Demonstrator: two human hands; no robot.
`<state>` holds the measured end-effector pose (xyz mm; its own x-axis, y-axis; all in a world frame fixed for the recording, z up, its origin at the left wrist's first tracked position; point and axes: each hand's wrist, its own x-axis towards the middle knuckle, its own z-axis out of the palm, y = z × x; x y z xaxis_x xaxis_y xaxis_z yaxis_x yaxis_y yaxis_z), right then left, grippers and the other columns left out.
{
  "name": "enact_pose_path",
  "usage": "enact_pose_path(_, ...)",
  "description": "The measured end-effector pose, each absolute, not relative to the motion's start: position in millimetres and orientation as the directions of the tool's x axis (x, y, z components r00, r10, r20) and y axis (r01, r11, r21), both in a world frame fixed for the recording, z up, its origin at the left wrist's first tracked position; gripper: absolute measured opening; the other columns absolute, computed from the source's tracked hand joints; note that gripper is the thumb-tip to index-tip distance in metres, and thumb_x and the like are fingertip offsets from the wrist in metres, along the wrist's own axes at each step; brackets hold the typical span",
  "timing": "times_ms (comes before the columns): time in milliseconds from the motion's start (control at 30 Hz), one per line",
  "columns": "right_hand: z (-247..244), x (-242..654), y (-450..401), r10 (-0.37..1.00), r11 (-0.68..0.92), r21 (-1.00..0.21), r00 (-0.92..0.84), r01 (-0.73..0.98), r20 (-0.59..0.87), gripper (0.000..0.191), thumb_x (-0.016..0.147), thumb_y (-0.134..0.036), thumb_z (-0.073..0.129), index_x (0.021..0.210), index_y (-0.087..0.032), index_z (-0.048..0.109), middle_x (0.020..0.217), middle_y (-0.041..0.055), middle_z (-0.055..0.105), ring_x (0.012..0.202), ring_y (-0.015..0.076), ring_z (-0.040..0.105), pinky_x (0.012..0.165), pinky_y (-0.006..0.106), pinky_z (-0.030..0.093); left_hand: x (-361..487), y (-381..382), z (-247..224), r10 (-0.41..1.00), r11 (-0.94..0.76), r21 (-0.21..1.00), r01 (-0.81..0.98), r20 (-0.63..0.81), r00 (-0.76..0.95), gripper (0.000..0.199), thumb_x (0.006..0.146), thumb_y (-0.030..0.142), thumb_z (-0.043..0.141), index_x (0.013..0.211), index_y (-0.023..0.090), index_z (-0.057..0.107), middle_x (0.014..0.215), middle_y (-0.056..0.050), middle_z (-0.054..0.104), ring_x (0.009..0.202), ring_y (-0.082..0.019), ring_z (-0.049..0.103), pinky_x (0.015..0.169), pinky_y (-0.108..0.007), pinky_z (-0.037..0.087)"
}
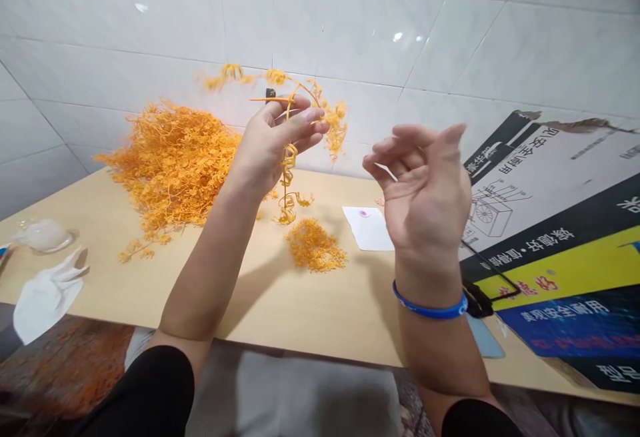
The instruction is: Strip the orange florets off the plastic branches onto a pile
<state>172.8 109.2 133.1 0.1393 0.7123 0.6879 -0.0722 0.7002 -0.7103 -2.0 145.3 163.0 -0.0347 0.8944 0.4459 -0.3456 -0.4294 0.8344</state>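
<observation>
My left hand [285, 134] is raised above the table, its thumb and fingers pinched on an orange plastic branch [287, 160]. Curly sprigs of the branch arch over the hand to both sides, and one hangs down toward the table. To the right, my right hand [420, 190] is held up with fingers apart and slightly curled; nothing shows in it, and its edges are a little blurred. A large heap of orange plastic branches [180, 164] lies behind my left forearm. Between the two hands, a small clump of orange pieces [316, 245] rests on the tabletop.
A large printed cardboard box [550, 224] stands at the right. Near the wall lies a white paper [369, 230] with a pink mark. At the left are a clear plastic item [45, 236] and a white cloth or glove [50, 294]. A tiled wall [340, 30] borders the table's back.
</observation>
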Motion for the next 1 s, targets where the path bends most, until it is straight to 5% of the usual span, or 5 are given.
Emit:
enact_pose_path(200,127.8,151.2,101.4,0.601,0.769,-0.597,0.060,0.231,0.797,0.032,0.083,-0.039,0.071,0.110,-0.026,0.061,0.112,0.0044,0.063,0.094,0.0165,0.062,0.073,0.028,0.053,9.7,138.0,162.8,0.872,-0.463,0.842,-0.278,0.489,0.031,0.010,0.083,0.016,0.068,0.089,0.015,0.061,0.082,-0.001,0.068,0.081,-0.013,0.072,0.074,-0.023,0.058)
enact_pose_path(400,120.7,153.2,120.8,0.646,0.748,-0.646,0.058,0.152,0.761,0.018,0.086,-0.038,0.067,0.095,-0.025,0.060,0.091,-0.0002,0.065,0.086,0.0133,0.064,0.067,0.023,0.053,14.5,129.7,162.5,0.842,-0.462,0.855,-0.235,0.506,0.187,0.003,0.086,0.013,0.061,0.085,0.013,0.064,0.082,-0.002,0.068,0.082,-0.012,0.070,0.072,-0.020,0.056)
enact_pose_path(600,120.8,153.5,123.5,0.701,0.712,-0.701,-0.091,0.034,0.708,0.024,0.086,-0.044,0.066,0.085,-0.022,0.055,0.079,-0.0018,0.061,0.068,0.0097,0.060,0.058,0.022,0.053,19.3,138.5,157.8,0.906,-0.381,0.873,-0.303,0.418,0.065,0.010,0.094,0.018,0.051,0.089,0.016,0.060,0.070,0.002,0.061,0.067,-0.008,0.066,0.061,-0.017,0.050)
enact_pose_path(833,119.7,154.7,117.1,0.668,0.661,-0.740,-0.350,-0.125,0.657,0.027,0.092,-0.049,0.058,0.088,-0.021,0.056,0.067,-0.0026,0.056,0.058,0.0095,0.053,0.053,0.023,0.047,10.7,148.1,161.2,0.957,-0.259,0.844,-0.470,0.291,-0.005,0.015,0.099,0.027,0.047,0.087,0.019,0.052,0.051,0.009,0.038,0.039,-0.003,0.038,0.041,-0.013,0.033)
enact_pose_path(1000,115.5,154.3,119.3,0.638,0.678,-0.728,-0.409,-0.104,0.652,0.029,0.097,-0.044,0.049,0.080,-0.021,0.054,0.062,-0.0029,0.046,0.054,0.0094,0.042,0.050,0.023,0.036,13.0,151.1,158.0,0.913,-0.386,0.762,-0.520,0.396,-0.097,0.021,0.100,0.028,0.043,0.082,0.022,0.050,0.047,0.009,0.027,0.036,-0.004,0.024,0.036,-0.015,0.023)
